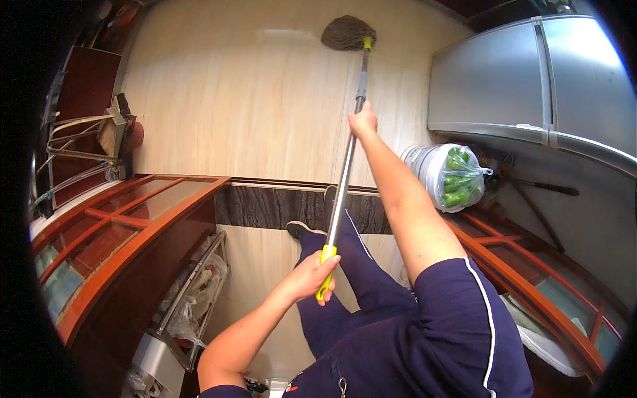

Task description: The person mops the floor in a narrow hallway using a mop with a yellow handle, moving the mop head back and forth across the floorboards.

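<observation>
A mop with a metal pole (345, 184) slants away from me across a doorway. Around its yellow-green end grip, my left hand (313, 276) is closed. Farther up the pole, just below the grey collar, my right hand (364, 121) grips the shaft with the arm stretched forward. The mop's grey-brown string head (347, 33) lies spread on the pale floor at the far end. A yellow-green socket (368, 43) joins the head to the pole.
A steel refrigerator (490, 79) stands at right. Before it, a white bucket (420, 161) bears a plastic bag of green vegetables (458, 176). Wood-framed glass doors (134, 219) flank a dark stone threshold (254, 204). At left are a metal-framed stand (82, 134) and a rack with plastic bags (194, 303).
</observation>
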The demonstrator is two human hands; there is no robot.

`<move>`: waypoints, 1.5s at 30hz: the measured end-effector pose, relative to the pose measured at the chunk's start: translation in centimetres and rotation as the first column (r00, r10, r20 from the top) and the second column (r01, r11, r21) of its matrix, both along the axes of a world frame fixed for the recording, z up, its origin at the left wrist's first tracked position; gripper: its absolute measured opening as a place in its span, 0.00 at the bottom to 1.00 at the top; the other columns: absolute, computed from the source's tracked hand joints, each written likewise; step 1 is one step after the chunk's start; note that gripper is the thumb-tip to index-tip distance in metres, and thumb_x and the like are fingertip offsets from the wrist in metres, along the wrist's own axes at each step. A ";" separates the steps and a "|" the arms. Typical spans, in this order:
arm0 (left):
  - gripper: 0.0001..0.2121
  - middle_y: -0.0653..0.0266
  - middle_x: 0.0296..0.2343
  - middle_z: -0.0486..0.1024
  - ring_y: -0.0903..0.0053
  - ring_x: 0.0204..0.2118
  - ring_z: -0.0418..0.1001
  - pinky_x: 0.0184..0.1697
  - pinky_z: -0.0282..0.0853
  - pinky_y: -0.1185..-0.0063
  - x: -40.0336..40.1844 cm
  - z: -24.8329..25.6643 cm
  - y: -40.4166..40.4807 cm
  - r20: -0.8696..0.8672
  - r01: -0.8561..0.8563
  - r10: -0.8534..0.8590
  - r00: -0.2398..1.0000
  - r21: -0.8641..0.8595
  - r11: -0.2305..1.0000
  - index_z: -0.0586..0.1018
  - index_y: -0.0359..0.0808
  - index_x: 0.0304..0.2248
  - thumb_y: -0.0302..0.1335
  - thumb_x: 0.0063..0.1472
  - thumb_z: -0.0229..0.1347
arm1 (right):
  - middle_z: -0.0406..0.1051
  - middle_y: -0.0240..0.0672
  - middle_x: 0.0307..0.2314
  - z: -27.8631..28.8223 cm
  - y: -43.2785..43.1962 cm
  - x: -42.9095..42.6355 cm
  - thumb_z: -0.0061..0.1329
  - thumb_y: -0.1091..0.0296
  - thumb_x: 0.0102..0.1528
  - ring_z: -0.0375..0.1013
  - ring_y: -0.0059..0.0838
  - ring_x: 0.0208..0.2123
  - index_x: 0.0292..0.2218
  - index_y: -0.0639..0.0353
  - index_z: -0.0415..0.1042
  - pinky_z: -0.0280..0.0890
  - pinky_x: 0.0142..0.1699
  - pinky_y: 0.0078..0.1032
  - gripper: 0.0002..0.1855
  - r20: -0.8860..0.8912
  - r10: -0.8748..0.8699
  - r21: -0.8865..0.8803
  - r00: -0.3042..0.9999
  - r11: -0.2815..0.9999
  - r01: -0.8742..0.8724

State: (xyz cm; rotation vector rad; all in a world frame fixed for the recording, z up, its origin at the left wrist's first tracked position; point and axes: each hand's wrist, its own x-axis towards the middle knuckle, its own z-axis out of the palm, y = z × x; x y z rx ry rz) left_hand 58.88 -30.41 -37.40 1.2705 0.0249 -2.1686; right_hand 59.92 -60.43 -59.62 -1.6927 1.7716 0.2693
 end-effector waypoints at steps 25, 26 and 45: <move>0.20 0.51 0.26 0.70 0.63 0.28 0.71 0.32 0.64 0.76 9.4 6.5 19.4 0.817 -0.025 0.111 0.566 -0.118 0.993 0.64 0.30 0.42 0.26 0.49 0.51 | 0.64 0.42 0.26 0.0 19.5 5.5 0.33 0.69 0.54 0.68 0.30 0.22 0.40 0.62 0.52 0.70 0.25 0.32 0.12 0.399 -0.686 0.644 0.608 0.682 0.347; 0.19 0.52 0.26 0.70 0.66 0.29 0.71 0.32 0.64 0.77 9.4 6.9 20.2 0.807 -0.063 0.106 0.581 -0.085 0.994 0.64 0.31 0.42 0.25 0.49 0.51 | 0.64 0.41 0.25 -0.1 20.4 6.2 0.33 0.68 0.54 0.67 0.29 0.22 0.40 0.61 0.52 0.70 0.25 0.32 0.12 0.381 -0.672 0.644 0.635 0.685 0.339; 0.08 0.61 0.25 0.72 0.80 0.28 0.67 0.33 0.62 0.83 8.6 22.9 35.1 0.942 -0.474 -0.336 0.013 0.301 0.827 0.73 0.26 0.31 0.21 0.53 0.45 | 0.66 0.40 0.20 7.4 45.8 17.4 0.45 0.67 0.43 0.69 0.31 0.19 0.29 0.65 0.58 0.66 0.21 0.29 0.13 0.462 -0.528 0.861 0.712 0.460 -0.217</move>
